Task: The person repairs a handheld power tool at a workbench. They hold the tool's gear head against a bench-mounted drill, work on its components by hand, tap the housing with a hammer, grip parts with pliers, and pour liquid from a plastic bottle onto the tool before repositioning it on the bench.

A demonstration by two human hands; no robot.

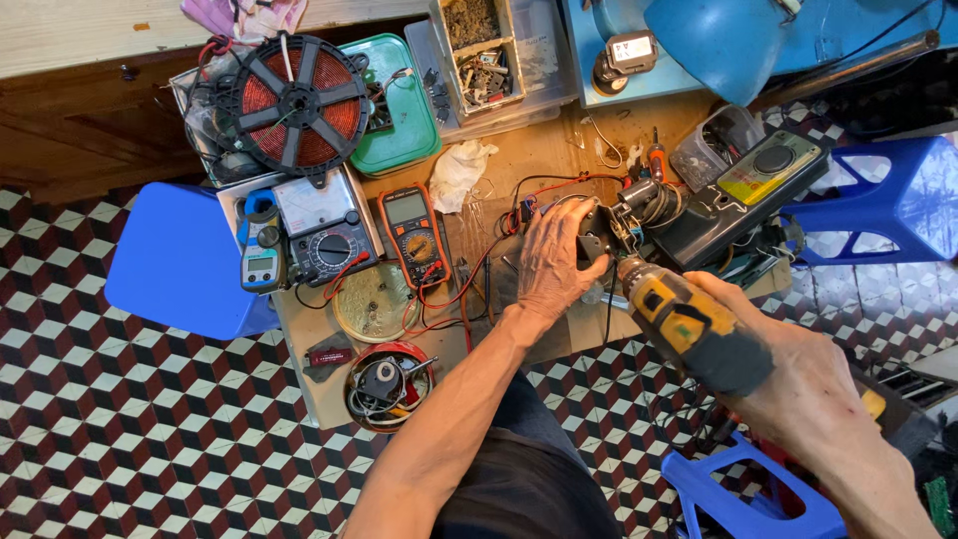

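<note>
On the low wooden worktop [559,150] the left hand [552,262] lies palm-down with its fingers wrapped over a small black motor part [597,238], its grip pressed around that part and pinning it in place beside the dark appliance housing [743,200] that stretches off to the right. The right hand [798,384] has its grip clenched on the handle of a yellow and black cordless drill [684,324], whose chuck points up-left and meets the black part just below the left hand's fingertips. Left of the hands lie an orange digital multimeter [414,235], an analogue meter [324,232] and a blue clamp meter [261,245], with red and black leads trailing across the worktop. A copper induction coil [296,103] sits farther back on the left.
</note>
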